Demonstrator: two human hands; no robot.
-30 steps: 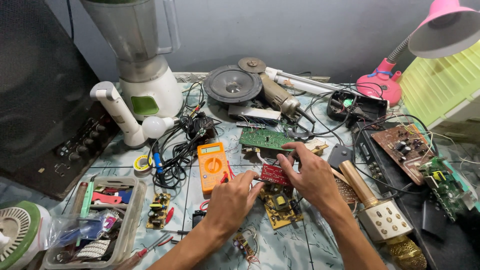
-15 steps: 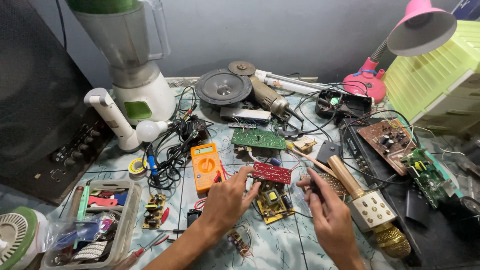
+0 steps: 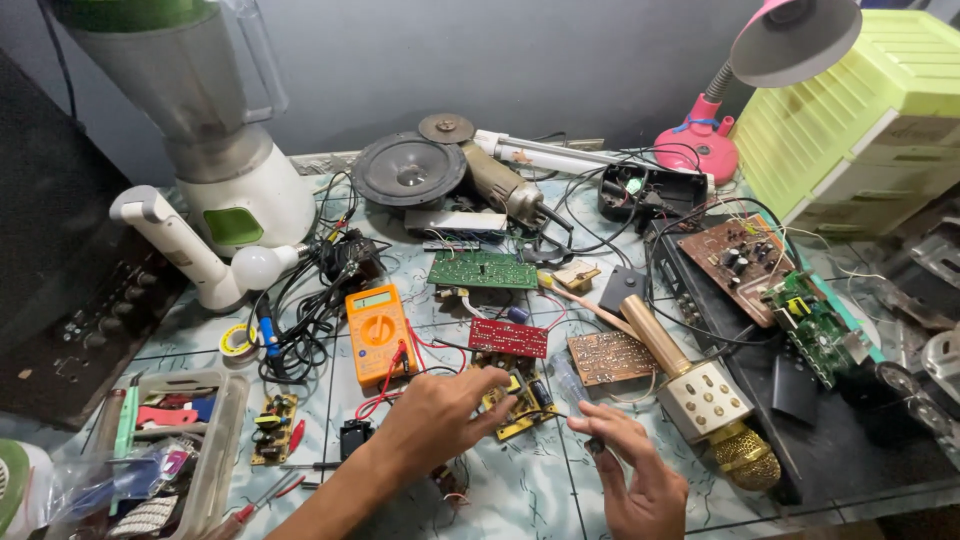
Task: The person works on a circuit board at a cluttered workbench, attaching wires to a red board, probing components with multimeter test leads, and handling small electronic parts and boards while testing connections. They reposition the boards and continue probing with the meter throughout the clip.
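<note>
Fingers of the left hand (image 3: pixel 440 415) press the yellow circuit board (image 3: pixel 520 400) flat, its long axis slanting up-right — the right hand (image 3: pixel 640 470), just beside, pinches what seems a thin dark tool (image 3: pixel 565 385).

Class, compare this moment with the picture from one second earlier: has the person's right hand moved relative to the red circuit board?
Yes. The right hand was up beside the red circuit board; it has now drawn back toward the person and lies below and right of the board, near the gold microphone.
</note>
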